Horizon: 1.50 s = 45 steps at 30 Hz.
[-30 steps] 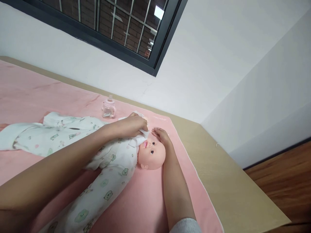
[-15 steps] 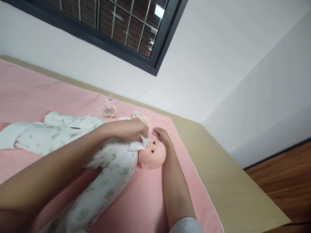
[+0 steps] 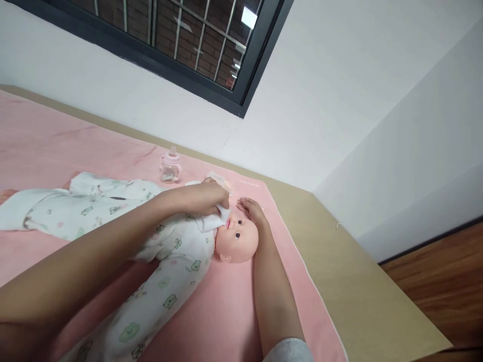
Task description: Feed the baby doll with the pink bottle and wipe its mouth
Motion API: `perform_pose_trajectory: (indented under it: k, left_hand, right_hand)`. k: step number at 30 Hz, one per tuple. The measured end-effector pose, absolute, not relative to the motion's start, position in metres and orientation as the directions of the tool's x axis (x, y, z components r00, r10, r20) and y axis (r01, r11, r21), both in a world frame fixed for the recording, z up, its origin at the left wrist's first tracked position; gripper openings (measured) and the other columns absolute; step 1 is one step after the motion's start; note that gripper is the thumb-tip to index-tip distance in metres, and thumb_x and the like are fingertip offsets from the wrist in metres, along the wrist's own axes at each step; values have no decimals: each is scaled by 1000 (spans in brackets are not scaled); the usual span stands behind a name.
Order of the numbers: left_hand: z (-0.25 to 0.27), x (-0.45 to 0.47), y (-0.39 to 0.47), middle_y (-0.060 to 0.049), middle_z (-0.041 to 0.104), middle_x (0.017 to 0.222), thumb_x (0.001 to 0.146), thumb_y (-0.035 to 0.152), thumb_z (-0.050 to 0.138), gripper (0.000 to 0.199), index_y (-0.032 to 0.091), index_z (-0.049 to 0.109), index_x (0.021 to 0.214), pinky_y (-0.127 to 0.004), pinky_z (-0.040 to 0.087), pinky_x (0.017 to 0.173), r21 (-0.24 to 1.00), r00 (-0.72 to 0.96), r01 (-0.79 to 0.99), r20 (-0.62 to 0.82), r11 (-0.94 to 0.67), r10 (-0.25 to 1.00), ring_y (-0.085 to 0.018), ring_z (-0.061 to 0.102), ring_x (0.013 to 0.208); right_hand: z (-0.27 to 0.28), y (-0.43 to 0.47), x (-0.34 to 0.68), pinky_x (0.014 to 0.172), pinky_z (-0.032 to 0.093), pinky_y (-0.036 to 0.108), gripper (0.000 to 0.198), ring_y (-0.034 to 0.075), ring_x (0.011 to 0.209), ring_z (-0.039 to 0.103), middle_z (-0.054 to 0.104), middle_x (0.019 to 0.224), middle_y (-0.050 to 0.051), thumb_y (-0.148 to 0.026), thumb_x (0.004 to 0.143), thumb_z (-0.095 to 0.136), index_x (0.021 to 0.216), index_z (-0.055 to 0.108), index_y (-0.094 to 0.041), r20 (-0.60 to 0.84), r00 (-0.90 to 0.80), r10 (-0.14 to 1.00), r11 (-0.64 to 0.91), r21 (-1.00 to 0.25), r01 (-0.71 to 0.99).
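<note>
A baby doll [image 3: 237,241] lies on its back in a white romper [image 3: 184,251] printed with green bears. My left hand [image 3: 207,196] reaches across its chest, fingers closed on a white tissue [image 3: 213,221] beside the doll's chin. The doll's mouth and both eyes show. Beyond the top of the head rests my right hand [image 3: 253,208], fingers stretched out and lying along the far side of the head; its palm is partly hidden. A small packet [image 3: 222,180] with faint print lies just behind my left hand, which covers part of it.
A clear baby bottle [image 3: 171,166] with a pink collar stands on the pink blanket [image 3: 211,311] near the wall. Wooden board [image 3: 332,266] borders the blanket on the right. Above is a dark-framed window [image 3: 236,103] with bars.
My left hand has drawn the tissue slightly away from the doll's mouth, and the lips now show. My right hand stays beside the head.
</note>
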<state>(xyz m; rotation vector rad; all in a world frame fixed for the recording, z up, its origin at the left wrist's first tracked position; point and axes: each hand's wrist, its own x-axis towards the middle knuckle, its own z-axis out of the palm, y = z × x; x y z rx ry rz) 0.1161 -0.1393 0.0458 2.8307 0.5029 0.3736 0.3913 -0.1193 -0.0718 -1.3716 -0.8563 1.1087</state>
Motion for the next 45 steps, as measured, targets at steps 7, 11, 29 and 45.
perform_pose_trajectory:
  k: [7, 11, 29, 45]
  left_hand:
    - [44, 119, -136, -1, 53, 64, 70, 4, 50, 20, 16, 44, 56, -34, 31, 87, 223, 901, 329, 218, -918, 375, -16, 35, 65]
    - [39, 121, -133, -1, 53, 64, 69, 2, 49, 18, 16, 46, 57, -34, 31, 90, 202, 889, 324, 269, -924, 371, -16, 41, 68]
    - [49, 116, -146, 0, 65, 81, 78, 12, 52, 15, 19, 61, 67, -28, 38, 79, 347, 934, 154, 253, -925, 251, -17, 56, 78]
    - [41, 125, -138, 1, 55, 70, 73, 8, 48, 19, 17, 38, 59, -35, 31, 88, 265, 896, 251, 300, -931, 327, -17, 48, 71]
  right_hand:
    - [-72, -118, 391, 94, 56, 23, 9, 11, 83, 69, 71, 88, 5, -9, 85, 60, 86, 66, -16, -145, 300, 943, -119, -988, -102]
    - [-73, -117, 391, 93, 56, 22, 10, 11, 83, 70, 72, 88, 5, -8, 84, 60, 86, 66, -15, -144, 305, 941, -117, -988, -105]
    - [-76, -116, 393, 95, 55, 24, 8, 13, 90, 69, 71, 86, 5, -12, 82, 64, 88, 66, -16, -100, 275, 956, -82, -994, -79]
    - [-76, -117, 393, 94, 56, 24, 8, 11, 86, 68, 72, 86, 4, -11, 83, 62, 87, 66, -16, -103, 285, 953, -85, -993, -77]
